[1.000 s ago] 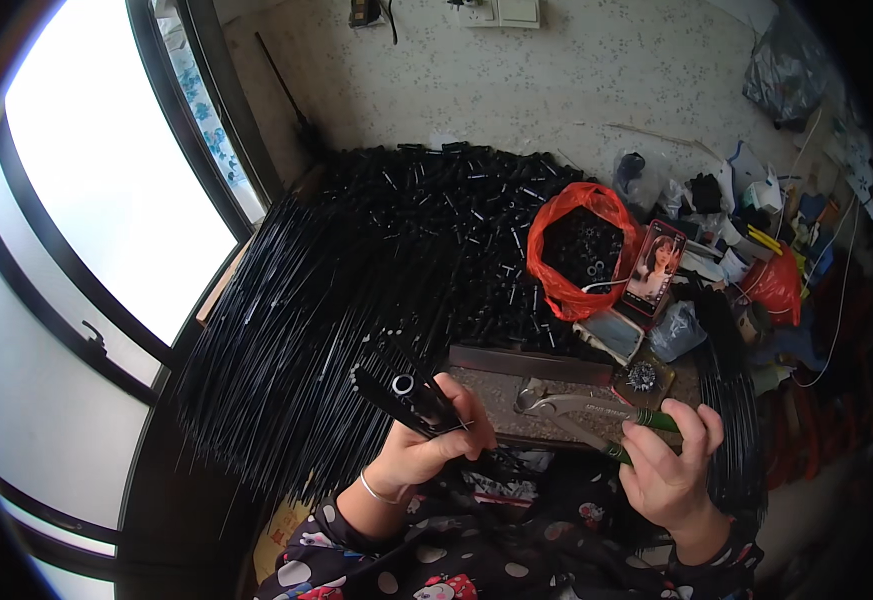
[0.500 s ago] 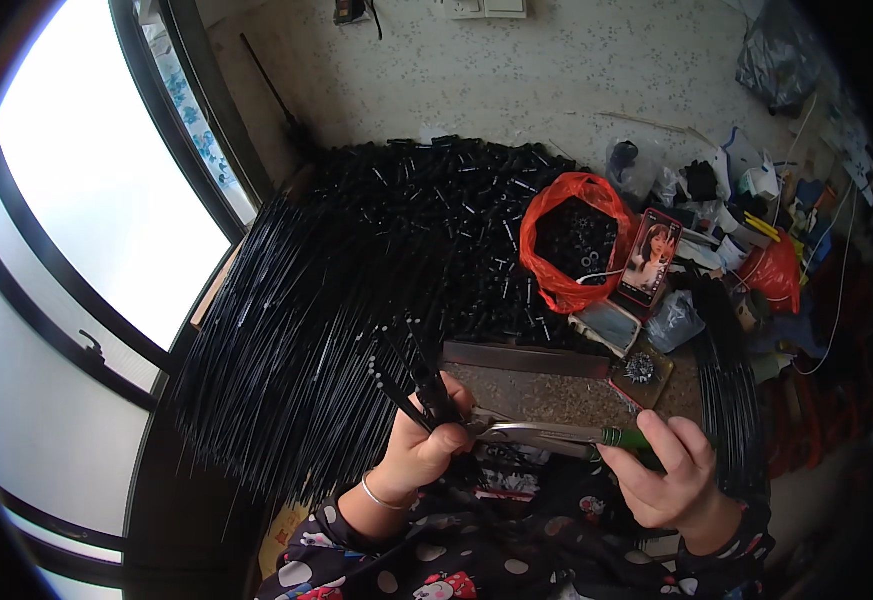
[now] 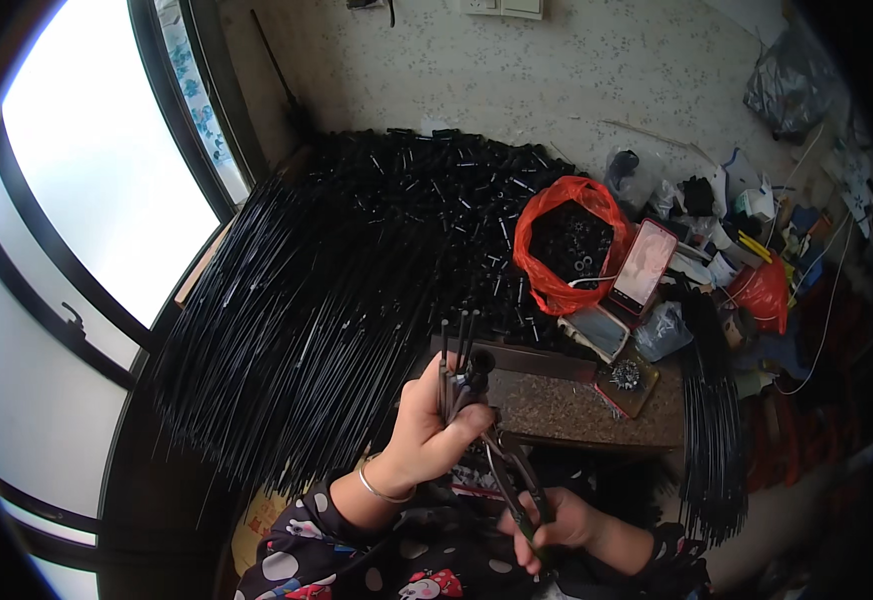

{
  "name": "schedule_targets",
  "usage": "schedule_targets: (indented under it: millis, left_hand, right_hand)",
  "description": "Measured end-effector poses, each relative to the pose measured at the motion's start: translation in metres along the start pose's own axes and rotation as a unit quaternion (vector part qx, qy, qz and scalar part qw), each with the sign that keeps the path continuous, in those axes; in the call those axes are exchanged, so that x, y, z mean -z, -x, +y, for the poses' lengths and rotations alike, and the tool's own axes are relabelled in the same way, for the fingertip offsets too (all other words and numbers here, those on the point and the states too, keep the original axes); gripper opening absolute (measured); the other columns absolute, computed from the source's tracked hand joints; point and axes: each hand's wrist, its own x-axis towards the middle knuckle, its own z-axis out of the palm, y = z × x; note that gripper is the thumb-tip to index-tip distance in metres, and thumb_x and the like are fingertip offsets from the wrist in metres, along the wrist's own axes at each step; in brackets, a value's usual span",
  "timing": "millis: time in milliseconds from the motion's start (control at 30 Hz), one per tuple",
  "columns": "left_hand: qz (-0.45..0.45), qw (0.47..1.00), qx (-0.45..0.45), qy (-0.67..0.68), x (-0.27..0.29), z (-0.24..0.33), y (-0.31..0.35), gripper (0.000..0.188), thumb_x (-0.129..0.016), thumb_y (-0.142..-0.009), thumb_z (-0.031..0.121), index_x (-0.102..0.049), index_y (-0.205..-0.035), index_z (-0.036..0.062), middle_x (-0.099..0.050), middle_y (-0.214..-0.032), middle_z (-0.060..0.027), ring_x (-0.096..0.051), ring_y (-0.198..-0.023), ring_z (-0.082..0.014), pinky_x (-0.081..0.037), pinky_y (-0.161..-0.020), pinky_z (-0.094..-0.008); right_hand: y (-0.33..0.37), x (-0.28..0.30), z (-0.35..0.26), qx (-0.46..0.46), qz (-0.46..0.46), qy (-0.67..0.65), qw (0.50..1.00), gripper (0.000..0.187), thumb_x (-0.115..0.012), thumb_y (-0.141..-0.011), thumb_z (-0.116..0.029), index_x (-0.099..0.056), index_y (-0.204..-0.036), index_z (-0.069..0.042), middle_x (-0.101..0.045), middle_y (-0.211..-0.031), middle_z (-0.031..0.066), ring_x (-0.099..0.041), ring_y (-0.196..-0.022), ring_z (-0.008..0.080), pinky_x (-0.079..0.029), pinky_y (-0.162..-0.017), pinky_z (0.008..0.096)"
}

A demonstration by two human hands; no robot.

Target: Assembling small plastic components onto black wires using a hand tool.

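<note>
My left hand (image 3: 427,435) grips a small bundle of thin black rods (image 3: 457,365), held upright with their tips pointing up. My right hand (image 3: 557,525) is closed around the handles of a pair of pliers (image 3: 512,475). The plier jaws reach up to the lower end of the bundle, just under my left fingers. Both hands are in front of a dark speckled work block (image 3: 567,405). A huge heap of long black rods (image 3: 307,310) spreads across the floor to the left and behind.
A red plastic bag (image 3: 557,285) full of small black parts stands behind the block, with a phone (image 3: 643,267) leaning beside it. Clutter of bags, cables and small boxes fills the right side. More black rods (image 3: 712,430) lie at right. A window frame runs along the left.
My left hand has turned the bundle from lying slanted to standing upright. My right hand has dropped lower and toward the middle, bringing the pliers up under the bundle.
</note>
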Motion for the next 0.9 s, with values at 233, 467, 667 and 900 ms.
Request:
schedule_targets:
  millis: [233, 467, 667, 900]
  left_hand:
    - [0.014, 0.993, -0.033, -0.114, 0.021, 0.011, -0.001, 0.083, -0.090, -0.037, 0.042, -0.048, -0.097, 0.0026, -0.050, -0.072, 0.0032, -0.044, -0.062, -0.0025, -0.034, -0.052, -0.0175]
    - [-0.097, 0.994, 0.007, -0.049, 0.014, 0.013, -0.008, 0.079, -0.091, -0.042, 0.038, -0.051, -0.099, -0.0007, -0.056, -0.082, 0.0000, -0.050, -0.074, -0.0060, -0.043, -0.068, -0.0204]
    - [-0.010, 0.996, 0.016, -0.082, 0.027, 0.016, -0.004, 0.082, -0.090, -0.040, 0.039, -0.051, -0.099, -0.0018, -0.059, -0.084, -0.0031, -0.053, -0.074, -0.0067, -0.046, -0.070, -0.0213]
    - [-0.065, 0.996, -0.005, -0.055, 0.020, 0.005, -0.012, 0.084, -0.088, -0.038, 0.047, -0.051, -0.097, -0.0007, -0.058, -0.081, -0.0020, -0.051, -0.072, -0.0052, -0.045, -0.066, -0.0205]
  right_hand:
    - [0.003, -0.037, -0.079, 0.302, 0.300, 0.837, 0.344, 0.046, -0.064, -0.064, -0.003, -0.051, -0.107, 0.004, -0.056, -0.087, 0.0187, -0.057, -0.076, 0.0327, -0.050, -0.058, 0.0340]
    - [-0.003, -0.004, -0.025, -0.076, 0.054, 0.191, 0.977, 0.026, -0.068, -0.077, -0.011, -0.057, -0.096, 0.003, -0.061, -0.068, 0.0065, -0.059, -0.055, 0.0125, -0.047, -0.053, 0.0250]
    - [-0.013, -0.016, -0.052, 0.344, 0.315, 0.783, 0.411, 0.045, -0.063, -0.061, 0.000, -0.049, -0.104, 0.002, -0.058, -0.093, 0.0146, -0.057, -0.062, 0.0244, -0.047, -0.054, 0.0302]
    - [-0.013, -0.006, -0.022, -0.018, -0.007, 0.125, 0.992, 0.027, -0.065, -0.081, -0.011, -0.053, -0.101, 0.003, -0.061, -0.070, 0.0052, -0.058, -0.054, 0.0150, -0.045, -0.048, 0.0259]
